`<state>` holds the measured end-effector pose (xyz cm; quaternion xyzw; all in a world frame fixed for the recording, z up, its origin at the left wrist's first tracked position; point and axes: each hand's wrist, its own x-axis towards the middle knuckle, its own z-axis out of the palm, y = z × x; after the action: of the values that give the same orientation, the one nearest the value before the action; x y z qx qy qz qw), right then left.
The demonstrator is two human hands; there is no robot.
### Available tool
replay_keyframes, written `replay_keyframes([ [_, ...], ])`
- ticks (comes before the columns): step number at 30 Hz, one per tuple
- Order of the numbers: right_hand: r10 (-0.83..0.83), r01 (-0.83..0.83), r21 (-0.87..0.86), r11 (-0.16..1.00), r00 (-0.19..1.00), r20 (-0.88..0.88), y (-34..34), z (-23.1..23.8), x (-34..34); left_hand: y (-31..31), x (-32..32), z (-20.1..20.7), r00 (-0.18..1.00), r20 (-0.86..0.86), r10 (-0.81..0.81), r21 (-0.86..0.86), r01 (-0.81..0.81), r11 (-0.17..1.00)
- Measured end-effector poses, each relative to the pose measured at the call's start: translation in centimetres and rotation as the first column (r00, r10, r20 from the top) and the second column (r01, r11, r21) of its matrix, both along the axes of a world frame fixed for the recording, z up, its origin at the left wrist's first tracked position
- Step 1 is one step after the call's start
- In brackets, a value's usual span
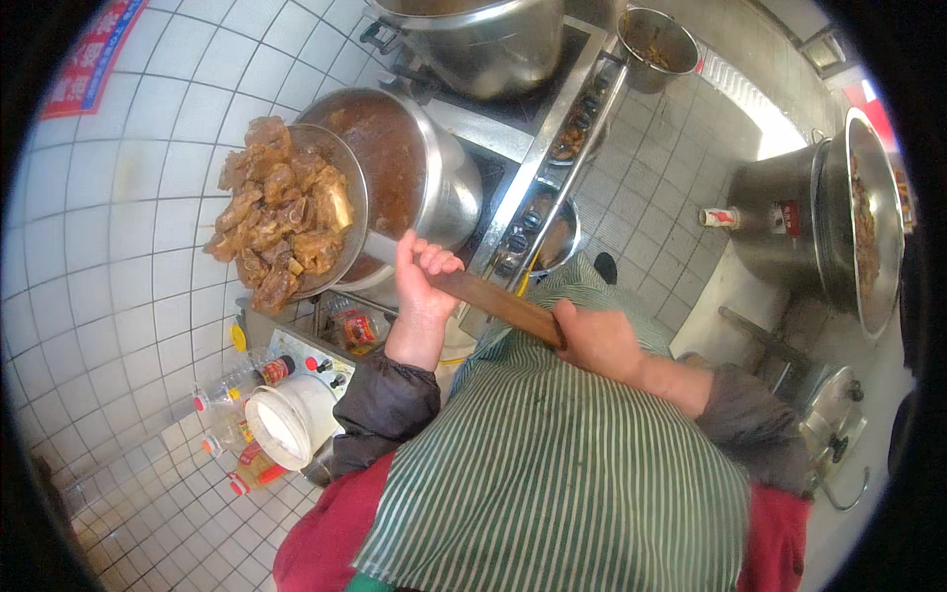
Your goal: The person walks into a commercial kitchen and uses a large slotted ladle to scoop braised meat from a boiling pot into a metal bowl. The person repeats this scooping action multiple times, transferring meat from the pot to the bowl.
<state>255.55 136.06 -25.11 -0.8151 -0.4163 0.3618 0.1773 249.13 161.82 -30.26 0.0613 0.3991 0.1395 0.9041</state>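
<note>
With both hands I hold a large skimmer by its long wooden handle [508, 308]. My left hand [424, 271] is wrapped round the handle near the metal neck. My right hand [600, 340] grips it close to its end, against the striped apron [552, 464]. Chunks of brown cooked meat [281, 212] are heaped in the skimmer's round metal bowl [353, 178]. The bowl is up beside the tiled wall, partly in front of a big steel pot [449, 187] of reddish-brown broth [380, 138].
Another large pot [483, 49] stands on the stove beyond. Bowls of food [656, 49] sit past the stove rail [582, 148]. Bottles [237, 434] and a white tub [281, 424] are at lower left. A wide steel basin [873, 227] rests on a tall pot [779, 222] at right.
</note>
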Motion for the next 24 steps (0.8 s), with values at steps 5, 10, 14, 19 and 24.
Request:
replay_keyframes([
  [5,0.007,-0.008,-0.023,1.000,0.999,-0.044,0.0,-0.2,0.6,-0.5,0.2,-0.5,0.997,-0.069,0.031,0.015,-0.030,0.999],
  [10,-0.010,0.010,-0.003,1.000,0.999,-0.047,-0.1,1.1,0.5,-0.8,-0.3,-1.6,0.996,-0.081,0.028,-0.101,-0.036,0.994],
  [14,-0.039,0.038,-0.008,0.999,0.994,-0.097,-0.8,0.6,1.8,-0.4,0.7,-3.0,0.998,-0.046,-0.031,-0.140,0.024,0.990],
  [19,-0.087,0.089,0.000,0.996,0.973,-0.214,-3.8,-2.1,6.1,-2.4,5.4,-5.5,0.990,0.028,-0.141,-0.074,0.143,0.987],
  [24,-0.145,0.158,0.040,0.987,0.963,-0.229,-7.6,-2.1,6.5,-5.8,7.4,-3.9,0.985,-0.089,-0.145,0.027,0.148,0.989],
])
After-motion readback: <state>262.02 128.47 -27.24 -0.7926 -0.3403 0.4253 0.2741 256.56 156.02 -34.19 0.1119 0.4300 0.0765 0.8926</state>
